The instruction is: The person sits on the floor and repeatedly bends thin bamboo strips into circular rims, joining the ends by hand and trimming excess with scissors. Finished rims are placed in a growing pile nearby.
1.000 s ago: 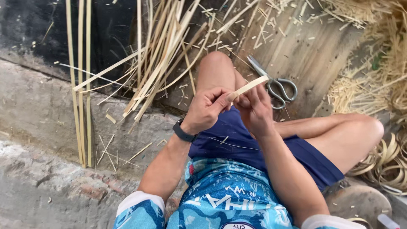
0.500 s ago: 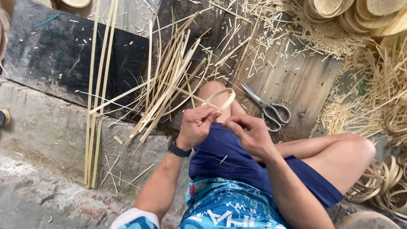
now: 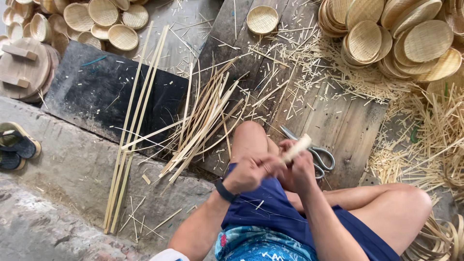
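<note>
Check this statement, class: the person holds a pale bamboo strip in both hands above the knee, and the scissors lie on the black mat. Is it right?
One detail is wrong. In the head view the scissors lie on the wooden boards, not on the black mat. The left hand and right hand do hold the pale bamboo strip above the knee.

Scissors (image 3: 316, 155): on the wooden boards (image 3: 348, 121), metal, handles toward the right.
Long bamboo strips (image 3: 133, 130): lying parallel across the black mat (image 3: 92, 92) and the concrete step (image 3: 63, 169).
Loose splints (image 3: 203, 121): fanned pile, left of the knee.
Small woven basket (image 3: 262, 19): alone, top centre.
Stacked woven baskets (image 3: 396, 36): top right; more top left (image 3: 104, 19).
Sandals (image 3: 14, 145): left edge.
Straw offcuts (image 3: 435, 130): heaped at right.
</note>
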